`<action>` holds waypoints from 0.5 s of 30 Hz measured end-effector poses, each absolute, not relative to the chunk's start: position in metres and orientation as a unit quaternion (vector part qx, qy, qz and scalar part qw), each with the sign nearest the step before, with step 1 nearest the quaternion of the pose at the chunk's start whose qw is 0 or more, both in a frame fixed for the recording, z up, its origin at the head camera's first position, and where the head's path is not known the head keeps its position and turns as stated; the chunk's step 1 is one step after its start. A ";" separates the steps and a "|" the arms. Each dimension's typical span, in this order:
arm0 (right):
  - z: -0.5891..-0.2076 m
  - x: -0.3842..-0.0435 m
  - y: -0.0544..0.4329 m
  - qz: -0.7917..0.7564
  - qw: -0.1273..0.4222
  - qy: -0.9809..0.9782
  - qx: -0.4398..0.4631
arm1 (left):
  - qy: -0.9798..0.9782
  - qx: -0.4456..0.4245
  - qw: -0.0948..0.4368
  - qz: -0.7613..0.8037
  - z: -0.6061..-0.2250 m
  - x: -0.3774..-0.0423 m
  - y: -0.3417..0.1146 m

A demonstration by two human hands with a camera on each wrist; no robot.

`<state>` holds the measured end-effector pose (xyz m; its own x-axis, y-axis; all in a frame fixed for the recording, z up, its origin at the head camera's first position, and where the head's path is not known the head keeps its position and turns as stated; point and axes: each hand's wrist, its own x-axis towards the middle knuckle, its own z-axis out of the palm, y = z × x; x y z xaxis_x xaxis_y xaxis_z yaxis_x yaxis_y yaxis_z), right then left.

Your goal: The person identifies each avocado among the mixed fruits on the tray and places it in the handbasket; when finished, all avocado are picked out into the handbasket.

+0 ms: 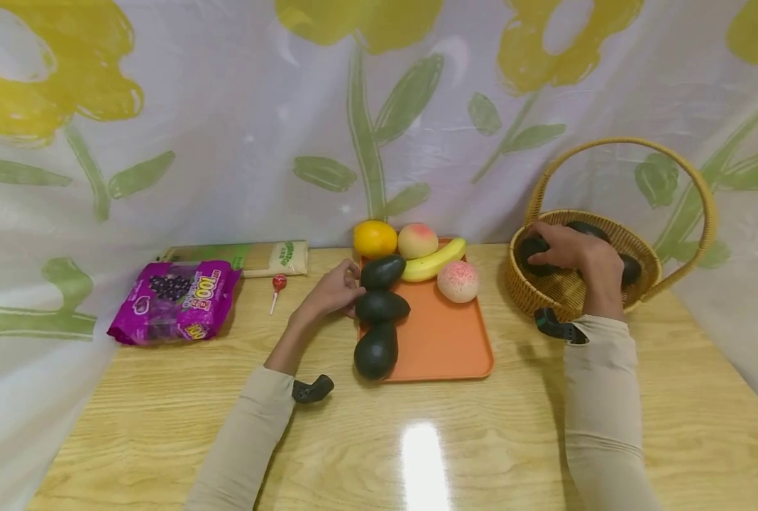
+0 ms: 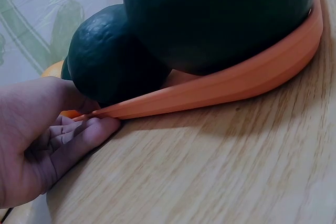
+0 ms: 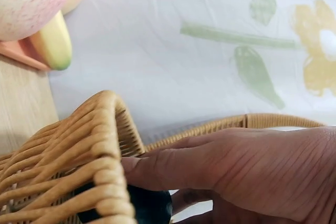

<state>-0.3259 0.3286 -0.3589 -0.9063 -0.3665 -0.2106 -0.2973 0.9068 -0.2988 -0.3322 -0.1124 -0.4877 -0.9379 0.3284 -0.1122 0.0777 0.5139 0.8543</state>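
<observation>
An orange tray [image 1: 439, 333] carries three dark avocados [image 1: 382, 308] along its left side, plus a lemon [image 1: 375, 239], two peaches [image 1: 458, 282] and a banana [image 1: 433, 260]. My left hand [image 1: 336, 289] pinches the tray's left rim, thumb above and fingers below, as the left wrist view shows. At the right, my right hand [image 1: 573, 248] reaches into a wicker basket [image 1: 526, 294] and grips a dark avocado [image 1: 535, 257] near its left wall. Two more dark avocados [image 1: 630, 270] lie in the basket, partly behind the hand. In the right wrist view the basket's rim hides part of the gripped avocado [image 3: 149, 203].
Left of the tray lie a purple candy bag [image 1: 177, 301], a red lollipop [image 1: 279, 283] and a flat beige packet [image 1: 277, 258]. The basket's tall handle [image 1: 628, 140] arches over its opening. A flowered curtain [image 1: 238, 142] hangs behind the wooden table [image 1: 353, 454].
</observation>
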 end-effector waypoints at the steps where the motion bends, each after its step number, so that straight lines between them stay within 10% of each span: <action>1: -0.360 -0.326 0.329 -0.130 0.130 0.968 -0.168 | 0.860 0.118 0.130 0.480 -0.487 -0.332 -0.112; 15: -0.365 -0.330 0.329 -0.103 0.120 0.974 -0.161 | 0.855 0.121 0.132 0.486 -0.486 -0.332 -0.114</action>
